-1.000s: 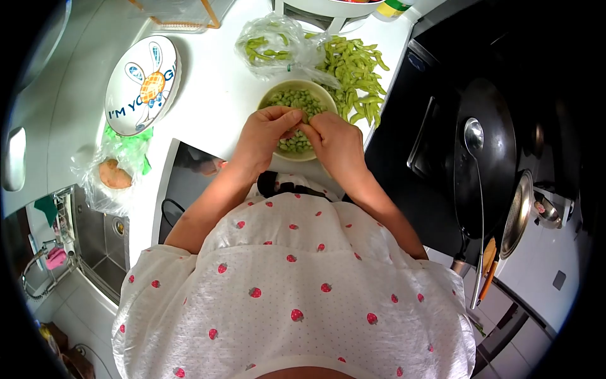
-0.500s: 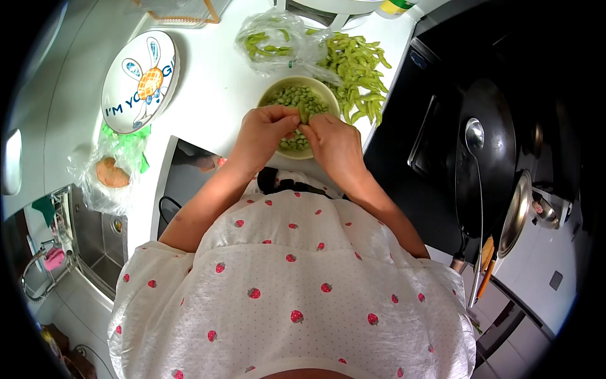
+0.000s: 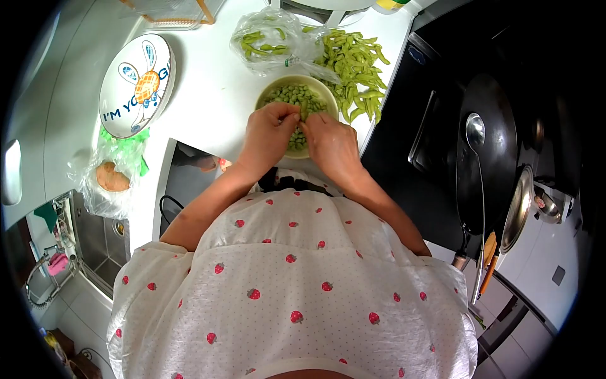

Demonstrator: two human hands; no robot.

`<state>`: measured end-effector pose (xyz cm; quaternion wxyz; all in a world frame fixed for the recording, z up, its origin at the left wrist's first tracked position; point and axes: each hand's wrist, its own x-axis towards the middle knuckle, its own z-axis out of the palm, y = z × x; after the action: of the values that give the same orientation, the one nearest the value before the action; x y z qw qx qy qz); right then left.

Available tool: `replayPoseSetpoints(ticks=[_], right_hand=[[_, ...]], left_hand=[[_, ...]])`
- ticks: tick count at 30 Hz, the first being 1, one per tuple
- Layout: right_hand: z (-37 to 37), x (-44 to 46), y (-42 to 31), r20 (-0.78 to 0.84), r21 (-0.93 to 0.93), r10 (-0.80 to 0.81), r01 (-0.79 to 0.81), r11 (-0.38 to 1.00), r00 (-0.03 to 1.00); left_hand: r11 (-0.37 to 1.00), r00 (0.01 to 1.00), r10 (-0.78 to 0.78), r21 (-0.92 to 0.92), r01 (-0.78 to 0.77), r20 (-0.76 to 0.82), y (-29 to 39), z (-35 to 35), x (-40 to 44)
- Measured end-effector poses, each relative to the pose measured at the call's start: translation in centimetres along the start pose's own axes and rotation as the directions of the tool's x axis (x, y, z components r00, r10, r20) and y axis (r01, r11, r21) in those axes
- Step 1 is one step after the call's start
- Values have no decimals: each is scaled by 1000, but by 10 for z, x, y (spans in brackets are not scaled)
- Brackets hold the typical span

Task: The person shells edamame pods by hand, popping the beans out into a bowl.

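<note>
A pale yellow bowl (image 3: 261,96) holds shelled green beans (image 3: 295,95). Over its near half, my left hand (image 3: 270,134) and my right hand (image 3: 331,140) meet with pinched fingertips on one green pod (image 3: 304,111), which sticks up between them. Behind and to the right of the bowl lies a loose heap of green pods (image 3: 355,69). A clear plastic bag (image 3: 268,41) with several more pods in it rests behind the bowl, touching the heap.
At the left are a rabbit-patterned plate (image 3: 136,85), a plastic bag with a brown root (image 3: 112,177) and a sink (image 3: 95,243). To the right, a black wok (image 3: 492,170) with a ladle (image 3: 476,131) sits on the dark cooktop (image 3: 404,151).
The pod between my fingertips now stands more upright and shows more clearly above them. Both hands remain over the bowl, and the view has shifted slightly.
</note>
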<state>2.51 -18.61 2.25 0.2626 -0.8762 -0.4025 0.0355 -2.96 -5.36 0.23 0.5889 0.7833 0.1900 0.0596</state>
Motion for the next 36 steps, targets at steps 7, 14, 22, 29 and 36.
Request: replayPoseSetpoints(ticks=[7,14,22,29,36], right_hand=[[6,3,-1,-47,304,96,-77,950,994],[-1,7,2,517,835,300,-550,33,802],[8,5,3,342,774,340,-468,427,876],[-5,4,-2,561,828,265,-537,-160,785],[-1,3,5,266,786,386,-430,444,883]], left_hand=[[976,986,-154,-146,162,64,4,-3,1],[825,959,-200,-494,276,201,4,-2,-3],[727,933,-246,-586,357,263,13,-5,-5],[679,940,-140,-661,320,311,13,-8,-2],[872,967,-152,-433,228,204,5,-10,1]])
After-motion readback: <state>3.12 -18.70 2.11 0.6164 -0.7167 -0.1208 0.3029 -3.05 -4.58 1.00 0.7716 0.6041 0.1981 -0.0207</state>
